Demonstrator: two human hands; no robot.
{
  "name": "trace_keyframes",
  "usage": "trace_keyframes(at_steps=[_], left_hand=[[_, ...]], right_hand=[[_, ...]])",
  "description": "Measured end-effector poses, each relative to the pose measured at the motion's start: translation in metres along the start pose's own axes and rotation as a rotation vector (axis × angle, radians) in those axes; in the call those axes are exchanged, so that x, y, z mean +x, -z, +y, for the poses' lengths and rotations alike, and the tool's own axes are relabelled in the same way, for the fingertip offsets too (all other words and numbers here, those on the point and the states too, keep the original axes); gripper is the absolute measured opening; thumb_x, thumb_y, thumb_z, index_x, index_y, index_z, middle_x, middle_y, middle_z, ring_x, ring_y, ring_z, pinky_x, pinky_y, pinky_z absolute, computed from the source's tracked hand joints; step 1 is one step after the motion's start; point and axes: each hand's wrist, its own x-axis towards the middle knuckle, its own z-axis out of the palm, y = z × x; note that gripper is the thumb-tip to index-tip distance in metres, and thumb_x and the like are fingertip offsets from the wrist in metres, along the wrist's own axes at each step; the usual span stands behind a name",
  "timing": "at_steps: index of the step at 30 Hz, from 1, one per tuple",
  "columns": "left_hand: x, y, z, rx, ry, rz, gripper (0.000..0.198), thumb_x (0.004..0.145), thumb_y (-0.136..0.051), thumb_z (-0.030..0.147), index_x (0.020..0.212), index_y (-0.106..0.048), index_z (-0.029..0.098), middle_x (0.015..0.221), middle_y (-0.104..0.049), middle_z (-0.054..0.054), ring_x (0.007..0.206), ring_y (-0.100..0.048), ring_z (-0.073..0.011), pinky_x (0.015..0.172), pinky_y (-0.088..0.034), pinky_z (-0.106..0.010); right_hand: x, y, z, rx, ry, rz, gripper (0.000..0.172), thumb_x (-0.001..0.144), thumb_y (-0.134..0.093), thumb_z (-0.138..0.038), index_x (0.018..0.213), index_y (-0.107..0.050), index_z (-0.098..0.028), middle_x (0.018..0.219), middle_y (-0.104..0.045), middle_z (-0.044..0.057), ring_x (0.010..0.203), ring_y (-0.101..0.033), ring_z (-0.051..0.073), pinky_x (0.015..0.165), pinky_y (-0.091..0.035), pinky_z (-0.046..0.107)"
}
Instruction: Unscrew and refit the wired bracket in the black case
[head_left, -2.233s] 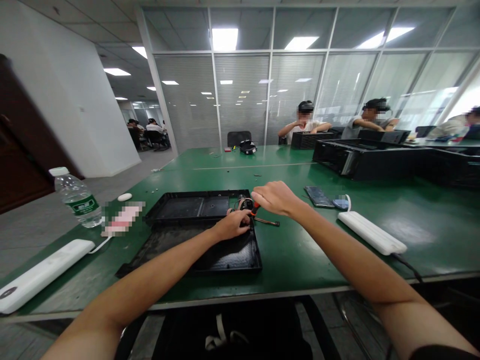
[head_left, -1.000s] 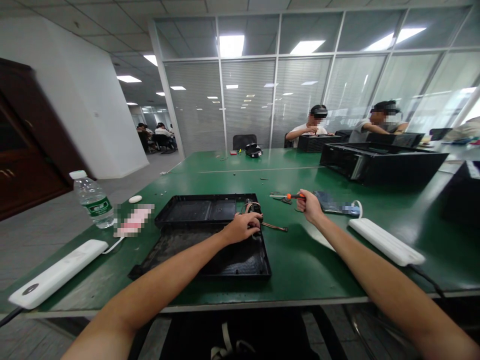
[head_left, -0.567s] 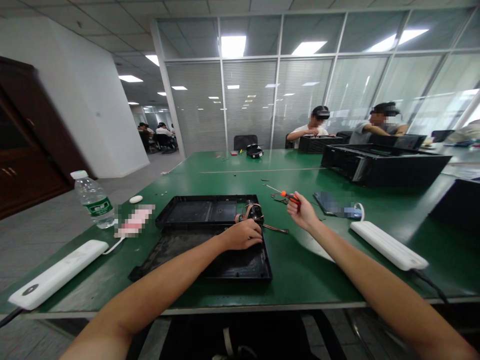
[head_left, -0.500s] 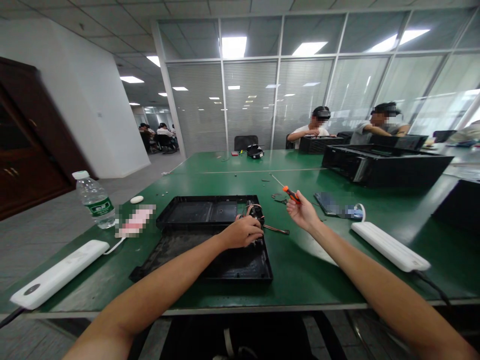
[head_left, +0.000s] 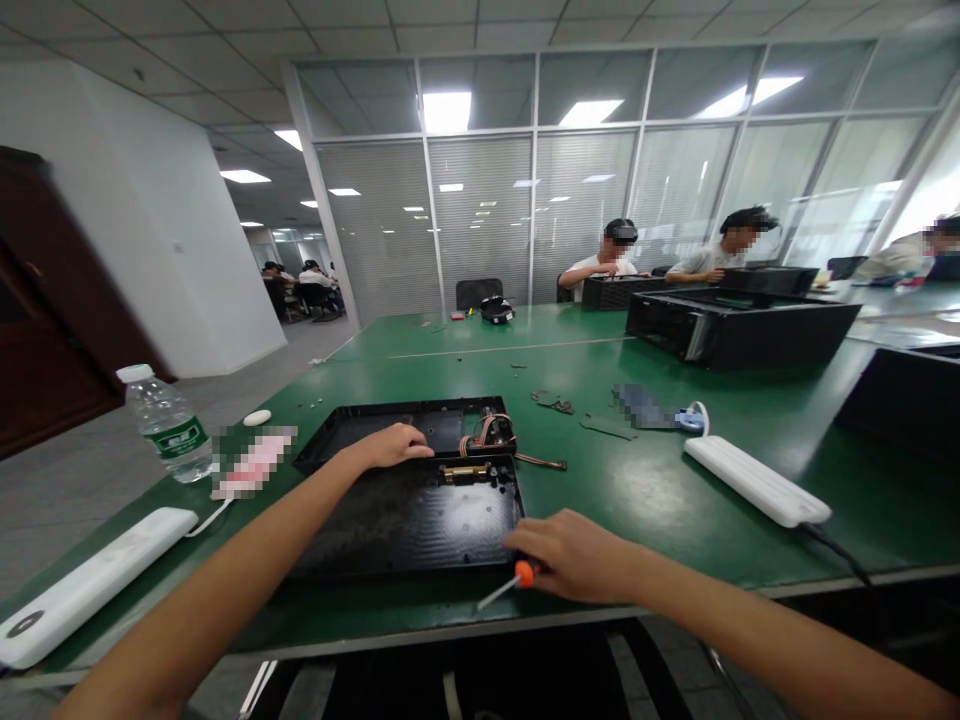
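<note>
A black plastic case (head_left: 390, 530) lies in front of me, made of a near half and a far half (head_left: 352, 425). My left hand (head_left: 396, 447) has its fingers bent over the edge where the halves meet. In my right hand (head_left: 574, 555) is a screwdriver (head_left: 525, 573) with an orange and black handle, its shaft pointing down and left. That hand's fingers also touch the near half's right edge. Inside the far half's right end sits a dark part with striped wires (head_left: 487, 435). One wire lead (head_left: 544, 462) runs out onto the table.
Left stand a water bottle (head_left: 169, 425) and a white power strip (head_left: 97, 585); another power strip (head_left: 757, 480) lies right. Small dark pieces (head_left: 553, 402) lie beyond the case on the green table (head_left: 622, 510). Large black computer cases (head_left: 742, 330) and two people are farther back.
My right hand has come down and left with the screwdriver to the case's near right edge. My left hand has moved left from the wired part to the middle edge. The view has shifted.
</note>
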Motion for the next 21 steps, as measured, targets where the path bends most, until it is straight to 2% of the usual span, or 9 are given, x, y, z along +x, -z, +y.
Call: trace_keyframes(at_steps=[3,6,11,16,21], left_hand=[[-0.001,-0.002,0.003,-0.021,-0.038,0.014,0.034,0.083,-0.046,0.046,0.087,-0.064,0.017,0.085,-0.062,-0.004,0.077,-0.057,-0.0152,0.07,-0.04,-0.021],[0.002,-0.005,0.007,0.013,-0.091,0.02,0.024,0.085,-0.046,0.035,0.092,-0.061,0.018,0.09,-0.061,-0.004,0.084,-0.057,-0.0155,0.076,-0.04,-0.022],[0.009,-0.002,0.018,0.249,-0.061,-0.008,0.021,0.075,-0.057,0.021,0.096,-0.057,0.02,0.096,-0.059,-0.004,0.09,-0.056,-0.0186,0.076,-0.042,-0.025],[0.009,0.031,0.035,0.264,-0.088,0.021,0.016,0.076,-0.057,0.024,0.092,-0.057,0.021,0.094,-0.058,-0.003,0.091,-0.055,-0.0183,0.078,-0.04,-0.025],[-0.021,0.069,0.075,0.223,-0.168,0.04,0.012,0.08,-0.055,0.029,0.088,-0.056,0.021,0.087,-0.058,-0.002,0.083,-0.055,-0.019,0.071,-0.038,-0.026]], right_hand=[[-0.01,-0.011,-0.012,-0.049,0.053,-0.029,0.018,0.083,-0.047,-0.027,0.099,-0.051,-0.02,0.087,-0.06,0.003,0.067,-0.055,0.012,0.055,-0.031,0.024],[-0.019,-0.014,-0.015,-0.025,0.071,-0.006,0.015,0.084,-0.046,-0.028,0.096,-0.052,-0.021,0.083,-0.06,0.001,0.064,-0.053,0.011,0.053,-0.029,0.024],[-0.023,-0.015,-0.01,-0.023,-0.053,0.054,0.013,0.084,-0.044,-0.028,0.085,-0.056,-0.021,0.077,-0.06,0.0,0.061,-0.052,0.01,0.052,-0.028,0.024],[0.002,-0.014,0.025,-0.015,-0.089,0.057,0.014,0.077,-0.05,-0.018,0.089,-0.058,-0.02,0.084,-0.062,0.002,0.071,-0.056,0.013,0.06,-0.035,0.023],[0.044,-0.013,0.072,-0.019,-0.128,0.086,0.023,0.074,-0.052,-0.013,0.094,-0.06,-0.017,0.093,-0.062,0.007,0.086,-0.057,0.017,0.073,-0.04,0.026]])
